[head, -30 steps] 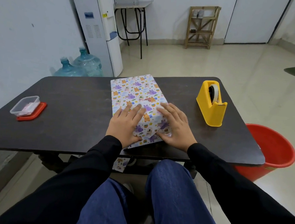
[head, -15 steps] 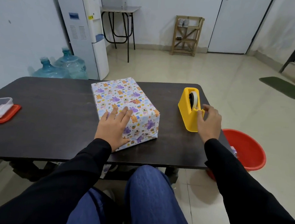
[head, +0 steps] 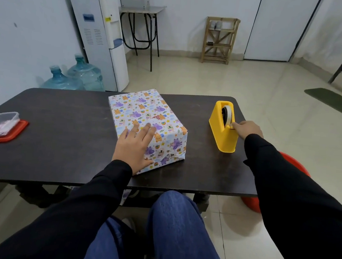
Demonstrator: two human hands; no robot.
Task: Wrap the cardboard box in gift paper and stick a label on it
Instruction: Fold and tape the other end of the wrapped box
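Dark table, tiled floor. Left hand is lying flat, fingers straight, on wrapped box; right hand is pinching tape end at yellow dispenser.

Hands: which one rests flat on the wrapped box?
The left hand lies flat on the wrapped box; the right hand instead pinches tape at the yellow dispenser.

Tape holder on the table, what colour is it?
Yellow. The head view shows the tape dispenser best, where the right hand pinches the tape.
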